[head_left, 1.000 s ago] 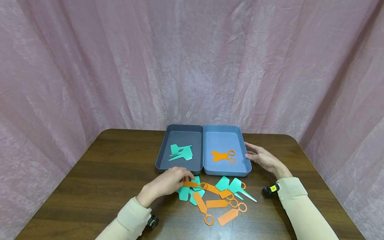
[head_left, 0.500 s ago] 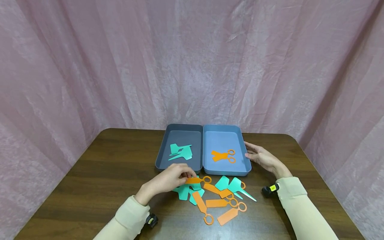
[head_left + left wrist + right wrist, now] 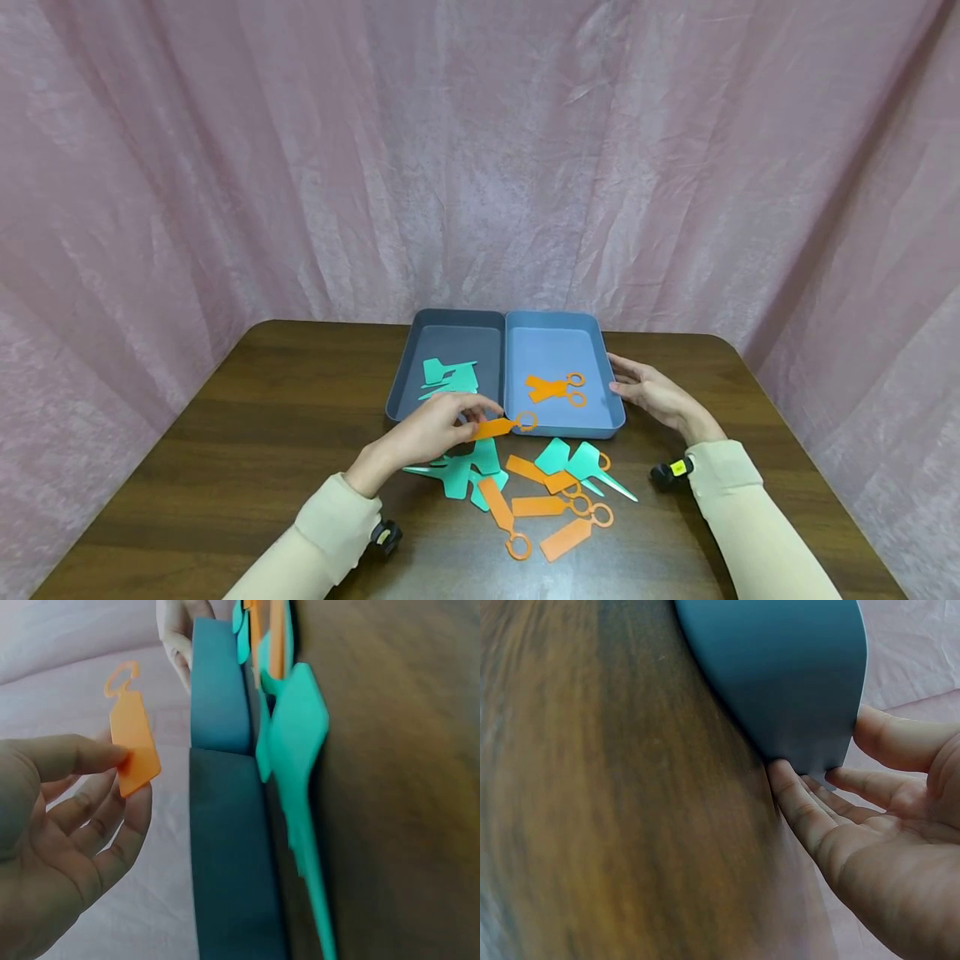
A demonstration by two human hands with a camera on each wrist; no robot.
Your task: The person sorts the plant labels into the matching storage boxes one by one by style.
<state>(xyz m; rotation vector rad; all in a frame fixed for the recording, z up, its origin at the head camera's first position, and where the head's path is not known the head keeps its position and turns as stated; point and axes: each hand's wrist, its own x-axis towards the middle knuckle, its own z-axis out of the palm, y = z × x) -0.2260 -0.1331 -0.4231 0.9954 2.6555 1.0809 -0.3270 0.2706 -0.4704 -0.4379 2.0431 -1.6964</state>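
Observation:
My left hand [image 3: 431, 429] pinches a flat orange hanging plant tag [image 3: 491, 429] between thumb and fingers, its ring end pointing right. It is held in the air over the front edges of the trays. In the left wrist view, the ring of this tag [image 3: 133, 739] shows a small gap, like a hook. My right hand [image 3: 663, 402] rests its fingertips against the right side of the light blue tray [image 3: 562, 432]. Seen from the right wrist, those fingers [image 3: 799, 799] are fairly straight against the wall, with the thumb at its rim.
A dark grey tray [image 3: 435, 329] adjoins the blue one and holds several teal plant labels [image 3: 461, 379]. Two crossed orange tags [image 3: 551, 389] lie in the blue tray. In front, teal labels [image 3: 455, 479] and more orange tags [image 3: 566, 540] lie loosely piled on the wooden table [image 3: 225, 467].
My left hand has lifted the orange tag from the pile and carried it up and slightly right, uncovering teal labels beneath. The right hand has stayed at the blue tray's side.

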